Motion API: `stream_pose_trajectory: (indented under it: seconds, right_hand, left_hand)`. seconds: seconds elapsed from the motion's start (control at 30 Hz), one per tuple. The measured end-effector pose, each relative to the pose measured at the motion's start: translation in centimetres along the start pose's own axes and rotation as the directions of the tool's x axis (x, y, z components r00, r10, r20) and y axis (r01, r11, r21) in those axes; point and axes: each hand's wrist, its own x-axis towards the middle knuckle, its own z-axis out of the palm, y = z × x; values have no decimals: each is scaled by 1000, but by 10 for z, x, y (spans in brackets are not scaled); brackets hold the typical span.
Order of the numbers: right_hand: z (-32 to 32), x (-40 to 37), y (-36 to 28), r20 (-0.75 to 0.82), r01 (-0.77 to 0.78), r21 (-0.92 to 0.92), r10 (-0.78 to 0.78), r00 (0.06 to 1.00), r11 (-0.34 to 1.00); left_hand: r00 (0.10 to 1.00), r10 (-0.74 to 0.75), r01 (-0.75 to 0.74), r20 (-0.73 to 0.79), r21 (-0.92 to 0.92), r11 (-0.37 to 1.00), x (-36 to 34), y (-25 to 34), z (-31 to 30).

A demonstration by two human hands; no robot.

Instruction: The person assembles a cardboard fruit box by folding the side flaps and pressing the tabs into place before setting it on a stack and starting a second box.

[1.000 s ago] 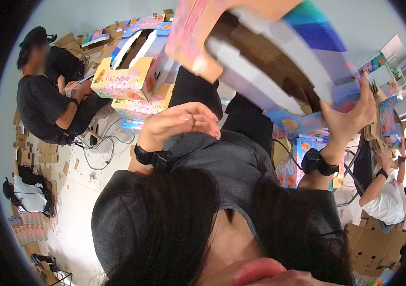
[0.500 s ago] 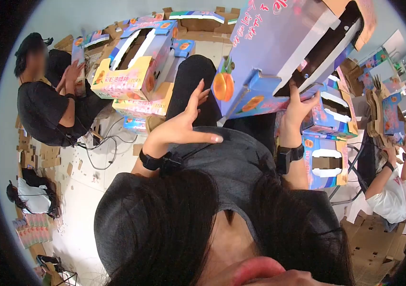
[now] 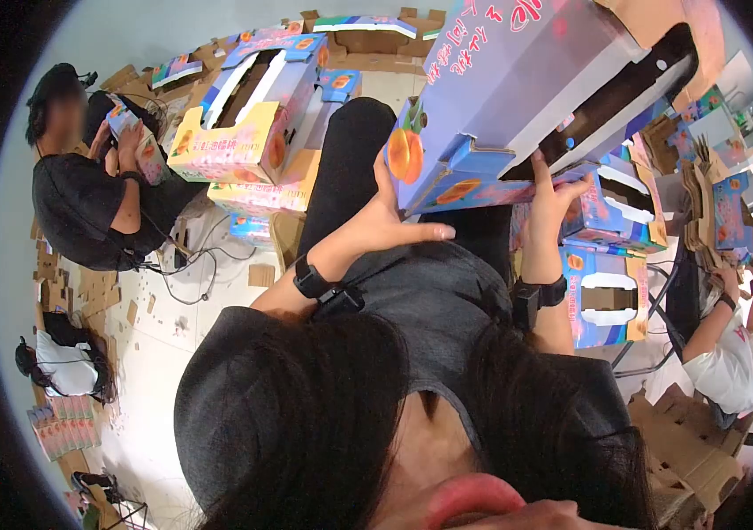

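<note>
A large purple-blue carton (image 3: 518,97) with peach pictures and red writing is tilted above my lap. A long dark slot runs along its side at the right. My left hand (image 3: 385,216) is at the carton's lower left corner, its fingers going up behind the edge and its thumb stretched out below. My right hand (image 3: 548,208) grips the lower edge by the slot, with one finger at the slot's opening.
Yellow and blue cartons (image 3: 248,132) are stacked at the left, more cartons (image 3: 608,296) at the right. Co-workers sit at the left (image 3: 85,203), far left (image 3: 67,362) and right (image 3: 721,371). Cables (image 3: 191,274) and cardboard scraps lie on the floor.
My left hand has moved up and right from free air to the carton's corner. The carton has shifted slightly. The left co-worker's carton has been tilted.
</note>
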Motion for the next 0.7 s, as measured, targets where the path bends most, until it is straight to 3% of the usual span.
stream_pose_trajectory:
  seconds: [0.1,0.2,0.33,0.43,0.53,0.63,0.7]
  right_hand:
    - [-9,0,8,54,15,-95,-9,998,995]
    - [-20,3,23,87,110,-314,-87,992,943]
    - [-22,2,17,202,305,-390,-242,949,869]
    - [-15,-2,3,247,630,-483,-596,764,608]
    - [-17,7,-4,427,886,-378,-799,423,268]
    - [-13,2,-30,759,928,-372,-568,318,22]
    - [-7,11,-36,780,943,-333,-556,286,18]
  left_hand:
    - [986,-31,28,-163,-24,999,3,-3,6]
    - [970,-2,-31,-242,-132,991,4,-7,8]
    - [948,-10,-69,-318,-237,969,6,-1,5]
    - [930,-75,-31,-359,-282,959,6,6,3]
    - [926,-134,2,-353,-349,937,7,3,0]
    - [920,-195,43,-339,-408,912,7,4,-1]
    - [920,-213,59,-329,-421,905,7,2,-3]
